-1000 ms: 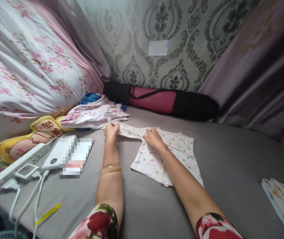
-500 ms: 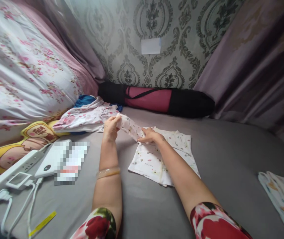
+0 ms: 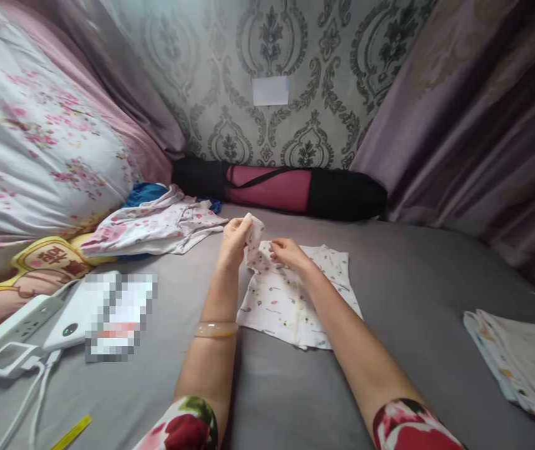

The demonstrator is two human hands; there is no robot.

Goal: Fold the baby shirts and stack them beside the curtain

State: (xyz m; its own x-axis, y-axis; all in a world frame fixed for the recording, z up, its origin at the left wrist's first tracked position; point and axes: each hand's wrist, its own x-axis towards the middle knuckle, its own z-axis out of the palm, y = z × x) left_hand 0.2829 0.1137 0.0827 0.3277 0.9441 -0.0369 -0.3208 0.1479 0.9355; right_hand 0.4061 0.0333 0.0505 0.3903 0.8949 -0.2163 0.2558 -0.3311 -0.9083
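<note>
A small white shirt with a tiny scattered print lies spread on the grey sheet in front of me, a yellow-trimmed opening down its front. My left hand pinches the end of its left sleeve and holds it raised, bent over above the shirt. Just right of the sleeve, my right hand hovers low over the shirt's upper part. Its fingers are bent with the tips a little apart, and nothing shows between them. Whether they touch the cloth below is hard to see.
Folded printed cloths lie at the right. Left are rumpled clothes, a yellow cartoon cushion, a white power bank and a power strip with cables. A long black-and-pink bag lies along the wall.
My right hand has let go of the sleeve. My left hand has moved right with the sleeve end, so the sleeve, stretched out before, is now bent over. The view has shifted slightly right.
</note>
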